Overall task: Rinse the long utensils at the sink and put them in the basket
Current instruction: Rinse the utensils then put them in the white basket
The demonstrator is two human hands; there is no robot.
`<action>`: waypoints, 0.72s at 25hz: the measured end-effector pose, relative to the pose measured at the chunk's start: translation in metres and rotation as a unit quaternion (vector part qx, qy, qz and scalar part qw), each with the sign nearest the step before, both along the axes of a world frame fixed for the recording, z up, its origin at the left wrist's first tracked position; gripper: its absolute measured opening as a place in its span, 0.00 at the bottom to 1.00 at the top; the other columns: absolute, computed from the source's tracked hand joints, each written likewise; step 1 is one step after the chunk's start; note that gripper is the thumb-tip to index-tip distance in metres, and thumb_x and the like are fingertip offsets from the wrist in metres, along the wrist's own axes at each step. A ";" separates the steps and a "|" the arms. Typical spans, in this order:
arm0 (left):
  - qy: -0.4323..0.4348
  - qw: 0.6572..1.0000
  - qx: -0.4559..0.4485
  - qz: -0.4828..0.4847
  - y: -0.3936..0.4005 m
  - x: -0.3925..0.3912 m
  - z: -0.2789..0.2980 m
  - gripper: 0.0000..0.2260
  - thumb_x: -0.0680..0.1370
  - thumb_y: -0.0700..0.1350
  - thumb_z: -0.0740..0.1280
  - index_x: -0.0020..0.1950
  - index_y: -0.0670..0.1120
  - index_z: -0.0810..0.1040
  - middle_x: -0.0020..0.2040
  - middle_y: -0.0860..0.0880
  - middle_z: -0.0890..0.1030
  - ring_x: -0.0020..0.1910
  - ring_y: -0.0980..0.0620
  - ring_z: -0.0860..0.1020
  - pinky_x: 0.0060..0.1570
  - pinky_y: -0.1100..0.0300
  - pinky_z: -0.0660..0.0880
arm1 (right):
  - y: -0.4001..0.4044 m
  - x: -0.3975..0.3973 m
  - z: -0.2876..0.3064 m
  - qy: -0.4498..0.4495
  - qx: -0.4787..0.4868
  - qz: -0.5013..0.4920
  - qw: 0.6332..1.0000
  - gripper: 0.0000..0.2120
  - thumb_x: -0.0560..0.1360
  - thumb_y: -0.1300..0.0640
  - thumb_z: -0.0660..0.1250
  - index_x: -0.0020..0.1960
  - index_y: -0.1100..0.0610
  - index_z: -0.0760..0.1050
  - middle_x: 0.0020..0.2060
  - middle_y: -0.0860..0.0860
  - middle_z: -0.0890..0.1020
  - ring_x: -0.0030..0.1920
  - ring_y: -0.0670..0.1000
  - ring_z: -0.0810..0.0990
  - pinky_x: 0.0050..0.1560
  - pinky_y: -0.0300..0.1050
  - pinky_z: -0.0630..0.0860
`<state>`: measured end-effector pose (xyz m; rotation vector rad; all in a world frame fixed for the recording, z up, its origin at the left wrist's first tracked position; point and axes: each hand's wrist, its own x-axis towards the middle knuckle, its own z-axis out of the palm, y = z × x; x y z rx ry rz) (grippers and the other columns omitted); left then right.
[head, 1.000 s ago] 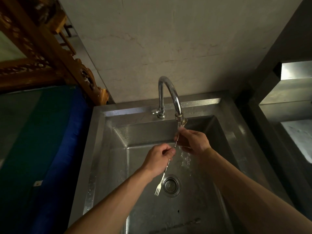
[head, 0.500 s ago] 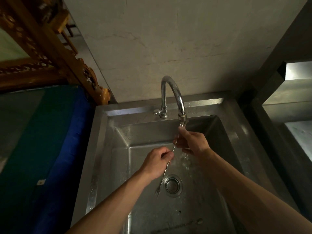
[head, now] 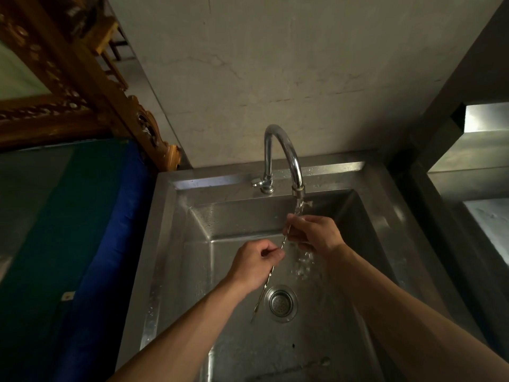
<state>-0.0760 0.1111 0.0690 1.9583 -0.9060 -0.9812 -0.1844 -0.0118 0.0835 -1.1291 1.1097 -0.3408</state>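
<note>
while water runs from the curved tap (head: 285, 150) into the steel sink (head: 165, 244), the person holds a long thin fork (head: 268, 279) slantwise over the basin. the left hand (head: 254, 264) is curled, thumb and fingers nipping the shaft near its middle. the right hand (head: 315, 234) pinches the upper end right under the stream. the tines point down, hanging just left of the drain strainer (head: 281, 303). water splashes below the right hand. no basket in shot.
</note>
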 end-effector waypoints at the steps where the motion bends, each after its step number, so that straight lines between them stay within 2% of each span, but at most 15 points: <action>1: 0.001 1.000 0.003 0.008 0.000 0.000 0.000 0.05 0.75 0.46 0.72 0.40 0.46 0.81 0.35 0.54 0.79 0.34 0.60 0.74 0.41 0.63 0.71 | 0.000 -0.001 0.000 -0.001 -0.002 0.007 1.000 0.10 0.74 0.50 0.71 0.43 0.57 0.83 0.35 0.51 0.87 0.36 0.48 0.83 0.38 0.42 0.73; 5: 0.016 1.000 0.009 0.015 0.000 -0.002 0.000 0.05 0.72 0.47 0.75 0.39 0.48 0.81 0.34 0.55 0.80 0.34 0.59 0.75 0.41 0.63 0.73 | 0.000 -0.001 0.002 -0.009 0.000 0.008 1.000 0.13 0.75 0.48 0.69 0.44 0.58 0.83 0.36 0.51 0.87 0.36 0.48 0.83 0.39 0.43 0.72; 8: 0.016 1.000 0.009 0.011 -0.001 -0.003 0.001 0.05 0.72 0.46 0.75 0.40 0.48 0.81 0.34 0.55 0.80 0.33 0.59 0.75 0.39 0.64 0.72 | 0.001 0.001 0.006 -0.007 -0.015 -0.005 1.000 0.17 0.77 0.44 0.65 0.41 0.56 0.82 0.34 0.50 0.86 0.33 0.46 0.83 0.37 0.42 0.72; 12: 0.000 1.000 0.007 0.005 0.000 -0.001 0.001 0.05 0.71 0.46 0.75 0.39 0.48 0.81 0.33 0.55 0.79 0.33 0.59 0.74 0.39 0.63 0.71 | 0.001 -0.001 0.007 -0.001 -0.026 0.018 0.999 0.15 0.76 0.44 0.68 0.42 0.55 0.82 0.35 0.49 0.87 0.35 0.45 0.83 0.37 0.41 0.73; 16: -0.014 1.000 0.007 -0.001 0.002 -0.001 -0.002 0.05 0.71 0.47 0.75 0.39 0.48 0.81 0.32 0.55 0.78 0.32 0.60 0.73 0.37 0.65 0.71 | 0.001 -0.001 0.007 0.016 -0.021 -0.003 1.000 0.24 0.77 0.38 0.62 0.43 0.57 0.83 0.34 0.49 0.87 0.33 0.44 0.85 0.37 0.42 0.72; 18: -0.020 1.000 0.010 -0.003 0.003 -0.001 -0.004 0.06 0.71 0.47 0.76 0.39 0.48 0.81 0.31 0.56 0.78 0.31 0.62 0.73 0.36 0.68 0.70 | 0.000 -0.001 0.007 0.016 -0.021 0.003 1.000 0.20 0.76 0.40 0.66 0.42 0.56 0.83 0.34 0.50 0.87 0.34 0.47 0.85 0.37 0.42 0.73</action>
